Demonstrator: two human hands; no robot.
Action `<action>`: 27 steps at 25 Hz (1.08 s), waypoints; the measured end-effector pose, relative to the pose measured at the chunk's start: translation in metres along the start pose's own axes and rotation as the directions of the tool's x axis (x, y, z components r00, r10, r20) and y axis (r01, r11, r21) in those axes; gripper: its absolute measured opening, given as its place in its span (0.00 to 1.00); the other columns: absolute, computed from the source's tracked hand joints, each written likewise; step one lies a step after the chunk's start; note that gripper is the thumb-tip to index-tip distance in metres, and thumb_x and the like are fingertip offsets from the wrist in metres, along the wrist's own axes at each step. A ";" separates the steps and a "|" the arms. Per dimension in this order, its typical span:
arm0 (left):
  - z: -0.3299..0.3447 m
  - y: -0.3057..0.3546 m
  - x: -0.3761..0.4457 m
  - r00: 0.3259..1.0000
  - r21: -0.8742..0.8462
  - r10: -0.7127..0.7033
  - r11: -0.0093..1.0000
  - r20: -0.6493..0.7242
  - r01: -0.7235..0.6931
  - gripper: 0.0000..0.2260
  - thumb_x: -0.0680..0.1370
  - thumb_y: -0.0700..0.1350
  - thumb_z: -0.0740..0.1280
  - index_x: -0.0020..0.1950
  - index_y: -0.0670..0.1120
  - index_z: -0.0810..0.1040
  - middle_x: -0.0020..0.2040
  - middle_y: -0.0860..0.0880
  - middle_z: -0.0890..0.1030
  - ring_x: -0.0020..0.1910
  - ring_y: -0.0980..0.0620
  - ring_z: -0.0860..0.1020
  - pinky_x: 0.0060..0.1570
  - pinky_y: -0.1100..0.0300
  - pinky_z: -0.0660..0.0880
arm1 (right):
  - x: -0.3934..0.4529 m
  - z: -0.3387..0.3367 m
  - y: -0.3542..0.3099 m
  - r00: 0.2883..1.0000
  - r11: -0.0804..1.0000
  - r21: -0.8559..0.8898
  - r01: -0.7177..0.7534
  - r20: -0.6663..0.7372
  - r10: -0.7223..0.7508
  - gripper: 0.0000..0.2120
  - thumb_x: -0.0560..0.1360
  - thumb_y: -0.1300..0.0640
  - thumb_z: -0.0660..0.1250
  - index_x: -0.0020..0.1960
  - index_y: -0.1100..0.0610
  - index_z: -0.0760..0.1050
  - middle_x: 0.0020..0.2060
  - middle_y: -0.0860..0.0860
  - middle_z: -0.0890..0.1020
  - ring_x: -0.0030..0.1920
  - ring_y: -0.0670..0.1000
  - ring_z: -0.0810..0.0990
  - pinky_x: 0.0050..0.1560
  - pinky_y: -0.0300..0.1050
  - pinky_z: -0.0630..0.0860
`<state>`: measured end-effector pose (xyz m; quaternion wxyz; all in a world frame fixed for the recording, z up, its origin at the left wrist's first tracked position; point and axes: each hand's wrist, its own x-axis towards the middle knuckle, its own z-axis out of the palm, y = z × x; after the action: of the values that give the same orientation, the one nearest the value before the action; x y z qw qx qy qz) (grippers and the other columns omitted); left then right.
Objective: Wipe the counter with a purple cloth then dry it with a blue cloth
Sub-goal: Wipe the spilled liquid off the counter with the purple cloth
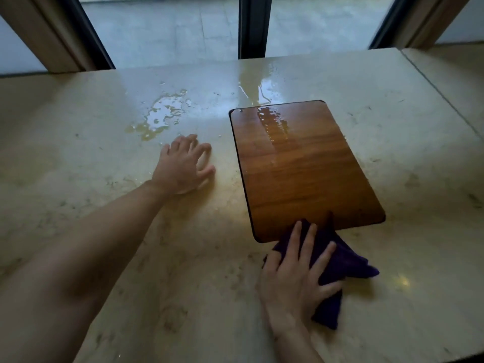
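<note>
A crumpled purple cloth (345,260) lies on the beige marble counter (91,158) against the near edge of a wooden cutting board (301,174). My right hand (296,281) presses flat on the cloth, fingers spread toward the board. My left hand (183,163) rests palm down on the bare counter left of the board, fingers apart, holding nothing. A yellowish puddle (162,113) sits just beyond my left hand. A second wet patch (259,87) runs from the counter's back edge onto the board's far end. No blue cloth is in view.
A window with dark frames (252,27) runs along the counter's back edge. A seam (440,90) divides the counter from another slab at the right. The counter's front edge shows at the bottom right.
</note>
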<state>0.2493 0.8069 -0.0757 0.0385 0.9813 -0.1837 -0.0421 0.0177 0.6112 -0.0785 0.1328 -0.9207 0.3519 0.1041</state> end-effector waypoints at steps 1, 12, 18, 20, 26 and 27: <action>0.001 -0.004 0.002 1.000 0.003 0.025 1.000 0.014 -0.025 0.31 0.76 0.69 0.50 0.75 0.54 0.61 0.78 0.44 0.59 0.77 0.40 0.57 0.73 0.38 0.54 | 0.024 -0.001 -0.017 0.998 0.999 0.007 0.053 -0.039 -0.053 0.32 0.79 0.42 0.42 0.79 0.44 0.33 0.79 0.46 0.36 0.78 0.58 0.33 0.71 0.76 0.41; 0.012 -0.008 0.005 0.998 0.013 0.012 1.000 0.060 -0.013 0.32 0.77 0.69 0.50 0.77 0.55 0.62 0.78 0.44 0.62 0.78 0.41 0.57 0.73 0.37 0.53 | 0.323 -0.036 -0.287 0.975 0.988 0.055 0.143 -0.180 -0.131 0.32 0.80 0.43 0.46 0.81 0.49 0.45 0.81 0.51 0.47 0.79 0.63 0.40 0.69 0.79 0.37; 0.021 -0.011 0.007 0.997 -0.056 0.048 0.997 -0.059 -0.052 0.32 0.71 0.67 0.63 0.72 0.53 0.71 0.76 0.44 0.68 0.75 0.39 0.65 0.68 0.35 0.61 | 0.427 -0.055 -0.397 0.940 0.944 0.010 0.331 -0.096 -0.328 0.30 0.79 0.46 0.46 0.80 0.52 0.52 0.80 0.51 0.56 0.79 0.60 0.51 0.71 0.76 0.41; 0.021 -0.011 0.008 0.996 -0.064 0.050 0.996 -0.068 -0.054 0.32 0.70 0.66 0.64 0.71 0.53 0.72 0.75 0.44 0.68 0.74 0.40 0.66 0.68 0.35 0.62 | 0.439 -0.061 -0.412 0.820 0.818 -0.066 0.572 0.012 -0.572 0.26 0.77 0.48 0.46 0.72 0.51 0.67 0.72 0.54 0.71 0.72 0.59 0.66 0.70 0.70 0.50; 0.017 -0.011 0.007 1.000 0.008 0.022 1.000 0.021 -0.022 0.32 0.75 0.68 0.57 0.75 0.55 0.65 0.78 0.45 0.63 0.77 0.40 0.61 0.70 0.36 0.56 | 0.431 -0.067 -0.386 0.509 0.498 -0.111 0.860 0.124 -0.852 0.28 0.78 0.50 0.45 0.78 0.46 0.58 0.79 0.46 0.60 0.78 0.51 0.56 0.74 0.65 0.49; 0.015 -0.010 0.006 0.999 0.025 0.022 0.999 0.033 -0.023 0.32 0.76 0.69 0.54 0.76 0.56 0.63 0.78 0.45 0.62 0.77 0.41 0.59 0.71 0.37 0.53 | 0.424 -0.067 -0.374 0.504 0.489 -0.126 0.863 0.154 -0.850 0.29 0.79 0.49 0.44 0.80 0.45 0.53 0.80 0.45 0.54 0.79 0.50 0.50 0.75 0.67 0.45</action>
<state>0.2571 0.8126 -0.0923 0.0236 0.9787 -0.1960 -0.0556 0.5870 0.5955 -0.0722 0.0924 -0.9773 -0.1684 0.0890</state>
